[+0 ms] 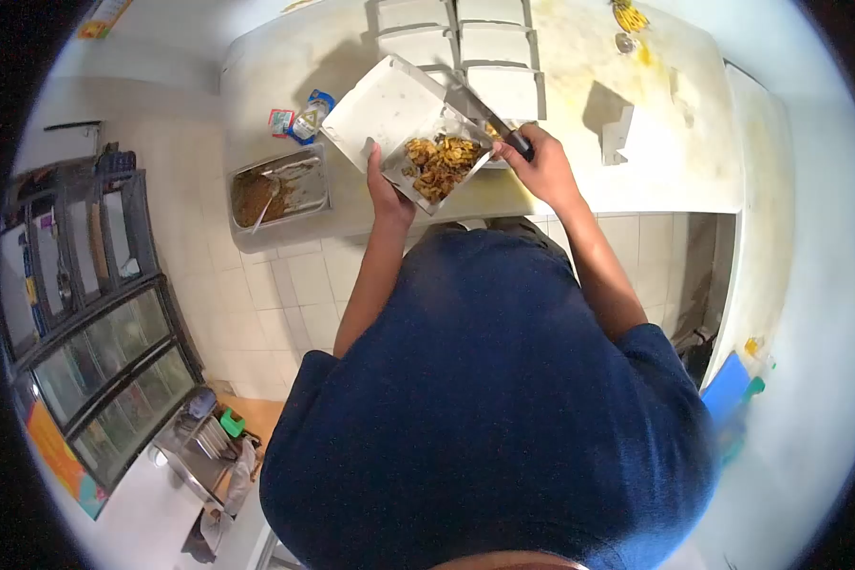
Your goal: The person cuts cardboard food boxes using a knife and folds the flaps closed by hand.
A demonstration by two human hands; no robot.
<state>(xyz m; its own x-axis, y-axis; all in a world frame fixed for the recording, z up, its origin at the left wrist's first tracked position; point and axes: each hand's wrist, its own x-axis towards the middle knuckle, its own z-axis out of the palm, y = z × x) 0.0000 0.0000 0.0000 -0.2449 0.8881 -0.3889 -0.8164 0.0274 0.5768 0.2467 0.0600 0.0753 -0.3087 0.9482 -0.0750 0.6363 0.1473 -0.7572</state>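
My left hand (387, 193) holds the left side of an open white cardboard box (375, 109), which is lifted over the front edge of the counter. Browned, chopped food (442, 163) lies in the lower part of the box. My right hand (541, 163) grips the black handle of a knife (489, 116), with the blade pointing up and left across the box's right side. Fingers of that hand also touch the box's right corner. Part of the blade overlaps the white boxes behind it.
Several open white boxes (499, 43) stand in rows at the counter's back. A metal tray (280, 190) with brown food and a spoon sits left, beside blue packets (312, 116). Further right are a white carton piece (617, 136) and bananas (629, 15).
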